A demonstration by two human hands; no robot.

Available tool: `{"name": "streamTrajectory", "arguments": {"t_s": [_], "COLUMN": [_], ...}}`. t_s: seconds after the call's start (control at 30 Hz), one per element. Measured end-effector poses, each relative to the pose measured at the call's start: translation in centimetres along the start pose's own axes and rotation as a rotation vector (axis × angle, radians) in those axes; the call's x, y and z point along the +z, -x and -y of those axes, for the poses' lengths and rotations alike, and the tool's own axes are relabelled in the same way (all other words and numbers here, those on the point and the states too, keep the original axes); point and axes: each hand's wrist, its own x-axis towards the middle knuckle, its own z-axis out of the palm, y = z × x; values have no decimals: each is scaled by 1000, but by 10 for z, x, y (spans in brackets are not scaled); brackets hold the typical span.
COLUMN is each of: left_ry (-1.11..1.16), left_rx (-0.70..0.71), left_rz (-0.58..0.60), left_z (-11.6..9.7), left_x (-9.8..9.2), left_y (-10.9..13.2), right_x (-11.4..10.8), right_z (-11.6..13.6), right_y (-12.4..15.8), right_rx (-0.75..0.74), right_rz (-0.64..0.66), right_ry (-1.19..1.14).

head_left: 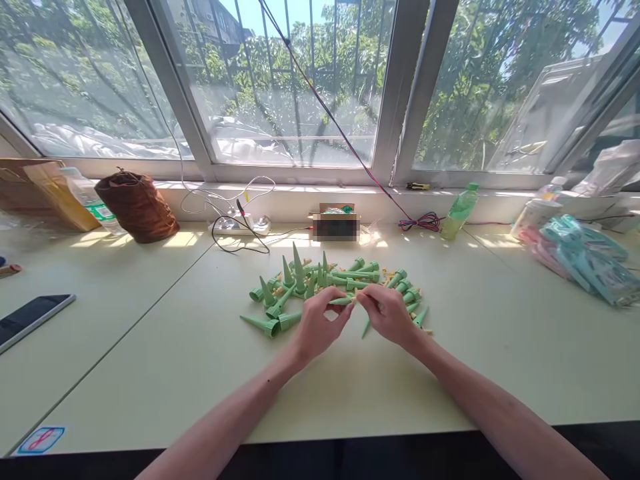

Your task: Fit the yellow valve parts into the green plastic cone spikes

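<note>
My left hand (320,320) is closed in a pinch around a green plastic watering spike (341,301), held level just above the table. Facing it, my right hand (389,313) pinches a small yellow valve piece (355,295) against the spike's end; the fingers hide part of the contact. Around and behind both hands spreads a pile of similar green spikes, several standing upright like this tall cone (299,270), others on their sides. One lying spike (260,325) is left of my left hand. Small yellow pieces (385,273) are scattered among them.
A phone (35,319) lies at the left. Along the window sill stand a brown pouch (136,207), a power strip (230,225) with cables, a blurred-out box (336,227), coiled wire (423,221) and a green bottle (459,212). Plastic packages (590,257) lie at the right.
</note>
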Motion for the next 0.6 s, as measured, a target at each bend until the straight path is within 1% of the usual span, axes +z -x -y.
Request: {"name": "streamTrajectory", "arguments": {"t_s": [0.3,0.6], "left_ry": [-111,-56], "left_rx": [70,-4], "left_rz": [-15,-9], "left_z": [1,6], "left_x": [-2,0], "left_y": [1,1], "right_x": [0,0], "right_z": [2,5], "right_y": [0,0], "right_rx": [-2,-1], "right_rz": [-12,-8], "right_ry": [30,39]}}
